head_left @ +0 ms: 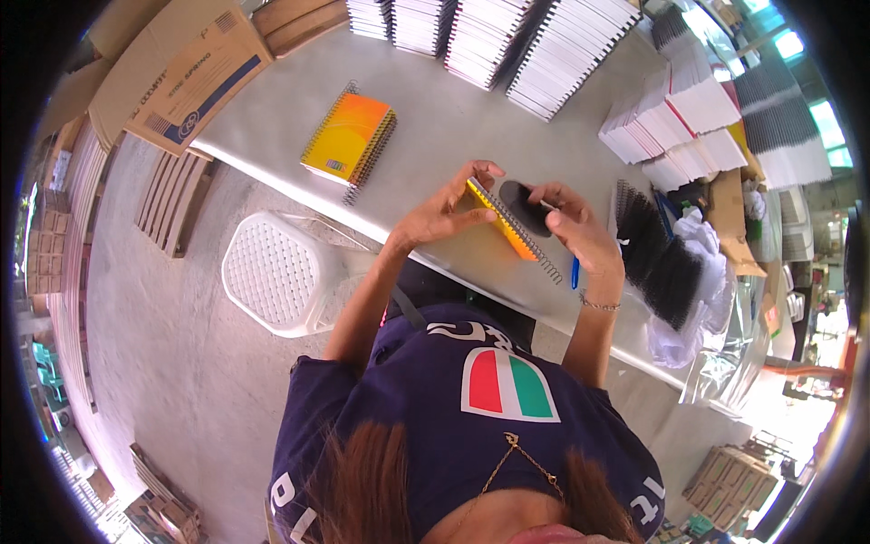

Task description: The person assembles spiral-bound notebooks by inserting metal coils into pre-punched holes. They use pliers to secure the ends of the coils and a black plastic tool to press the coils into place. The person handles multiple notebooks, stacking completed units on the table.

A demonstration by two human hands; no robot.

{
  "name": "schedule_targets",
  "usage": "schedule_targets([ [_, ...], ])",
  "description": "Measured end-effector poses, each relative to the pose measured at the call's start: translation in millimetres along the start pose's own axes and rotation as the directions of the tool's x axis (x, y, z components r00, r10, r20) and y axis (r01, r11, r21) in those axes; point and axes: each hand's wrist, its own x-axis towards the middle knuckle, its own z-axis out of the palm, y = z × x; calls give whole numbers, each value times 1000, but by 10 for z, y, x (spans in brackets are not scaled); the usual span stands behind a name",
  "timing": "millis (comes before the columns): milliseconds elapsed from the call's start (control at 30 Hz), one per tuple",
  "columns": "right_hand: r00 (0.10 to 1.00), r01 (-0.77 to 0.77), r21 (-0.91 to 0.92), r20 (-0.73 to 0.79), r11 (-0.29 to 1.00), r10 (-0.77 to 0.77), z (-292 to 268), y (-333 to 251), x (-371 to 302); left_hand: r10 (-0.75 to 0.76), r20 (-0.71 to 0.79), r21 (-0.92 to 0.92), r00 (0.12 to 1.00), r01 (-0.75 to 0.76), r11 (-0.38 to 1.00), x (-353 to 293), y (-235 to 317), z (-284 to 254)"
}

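Observation:
My left hand (pixel 450 210) is closed around a small notebook (pixel 504 223) with a yellow and orange cover, tilted up over the table. A wire spiral (pixel 551 268) runs along its edge and sticks out past the near end. To its right, my right hand (pixel 583 232) is closed, thumb and fingers together in a pinch; what is between them is too small to make out. Between the two hands, a black rounded object (pixel 524 205) shows behind the notebook. A blue pen (pixel 575 272) lies beside my right wrist.
Several yellow-orange notebooks (pixel 352 136) lie stacked left on the grey table (pixel 435 127). Tall rows of spiral-bound books (pixel 571 54) line its far side. White book stacks (pixel 671 113), black spirals (pixel 666 272) and crumpled white plastic (pixel 689 317) stand right. A white stool (pixel 276 272) is left.

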Motion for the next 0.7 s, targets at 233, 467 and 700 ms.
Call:
schedule_targets([
  [233,960,45,-283,-254,958,-120,-6,239,271,-2,-15,45,1000,3,999,8,43,33],
  [467,727,-169,-763,-524,623,-445,-252,563,-467,-31,-307,6,951,35,999,-89,-187,386],
  [700,590,-442,-725,-679,528,-437,149,740,-855,-129,-354,-205,926,57,977,-153,-58,531],
])
